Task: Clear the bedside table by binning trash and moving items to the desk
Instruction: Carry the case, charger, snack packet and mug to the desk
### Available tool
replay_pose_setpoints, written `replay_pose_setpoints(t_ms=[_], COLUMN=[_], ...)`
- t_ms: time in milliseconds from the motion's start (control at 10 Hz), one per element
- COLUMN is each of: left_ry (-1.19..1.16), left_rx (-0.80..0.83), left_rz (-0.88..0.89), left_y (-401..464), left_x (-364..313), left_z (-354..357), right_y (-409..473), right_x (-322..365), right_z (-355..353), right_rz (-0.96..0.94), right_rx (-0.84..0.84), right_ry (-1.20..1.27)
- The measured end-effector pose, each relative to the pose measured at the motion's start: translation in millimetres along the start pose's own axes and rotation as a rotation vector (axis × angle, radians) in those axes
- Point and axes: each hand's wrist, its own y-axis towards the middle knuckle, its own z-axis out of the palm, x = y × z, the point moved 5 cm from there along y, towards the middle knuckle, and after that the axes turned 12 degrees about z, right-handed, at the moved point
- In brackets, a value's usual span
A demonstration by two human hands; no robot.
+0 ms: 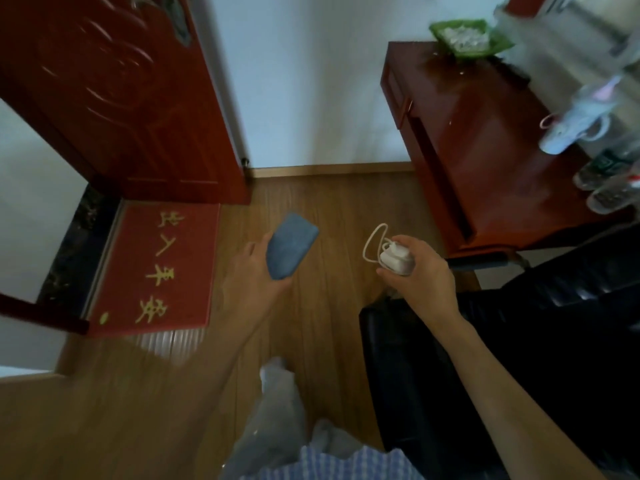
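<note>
**Both hands loaded above the wooden floor, desk off to the right**

The left hand (256, 268) grasps a flat blue oblong case with rounded corners (291, 246), fingers wrapped under its lower end. Its long axis runs diagonally, the free end pointing up and to the right, away from the person. The right hand (415, 268) is curled round a small white charger block (396, 259), whose thin white cable (374, 245) loops out to the left of the fingers.

Both items hang over bare brown wood-plank flooring (322, 202), well apart from each other, with open floor between and ahead of them up to the pale wall (304, 81). To the right stands a dark red wooden desk (478, 140), its near corner just beyond the right hand. On it sit a green tray of white pieces (464, 36) and blurred clear plastic bottles (609, 188). A black leather chair (519, 341) crowds the lower right. On the left are a red panelled door (121, 98) and a red doormat with yellow characters (159, 268).
</note>
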Motion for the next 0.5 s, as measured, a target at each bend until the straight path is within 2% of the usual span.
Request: replay_pose_setpoints(t_ms=[300, 400, 500], left_ry=[0.008, -0.032, 0.051], left_rx=[0.059, 0.165, 0.348], left_rz=[0.153, 0.176, 0.167], left_y=[187.4, 256.5, 328.1], left_x=[13.5, 11.6, -3.6], left_z=[-11.2, -10.7, -2.6], right_y=[132.6, 175.7, 211.4], right_x=[45.6, 66.5, 78.0], right_z=[19.5, 19.1, 20.7], right_rz=[0.103, 0.157, 0.204], right_rx=[-0.146, -0.188, -0.240], right_ry=[-0.034, -0.040, -0.051])
